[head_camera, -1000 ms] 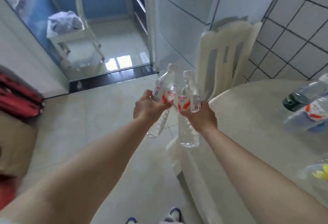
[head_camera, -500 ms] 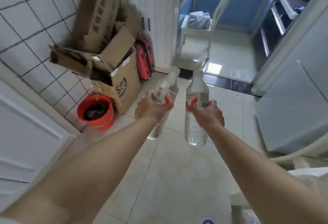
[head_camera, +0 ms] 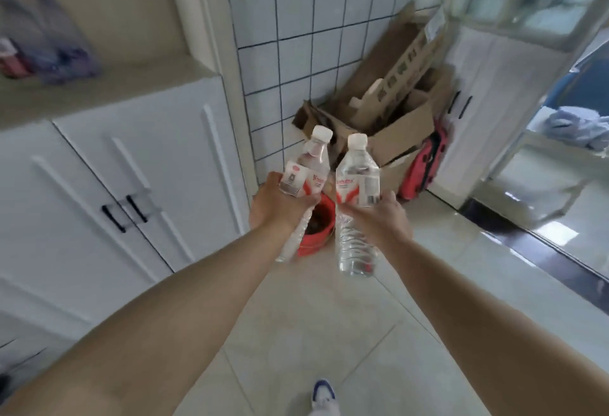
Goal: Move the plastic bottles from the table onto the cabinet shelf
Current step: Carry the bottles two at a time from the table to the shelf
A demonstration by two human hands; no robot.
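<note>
Bottles (head_camera: 356, 184) upright, one gripped in each of both hands (head_camera: 280, 209)

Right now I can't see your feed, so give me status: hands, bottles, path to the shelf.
Left hand grips one bottle. Right hand grips the other bottle. Cabinet shelf up left, blurred items on it. Nothing between.

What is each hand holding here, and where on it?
Left hand grips one plastic bottle around its middle, below the label. Right hand grips the other bottle likewise.

Clear glossy plastic bottles (head_camera: 356, 217); glossy floor tiles (head_camera: 313, 316); matt brown cardboard boxes (head_camera: 402, 132).
</note>
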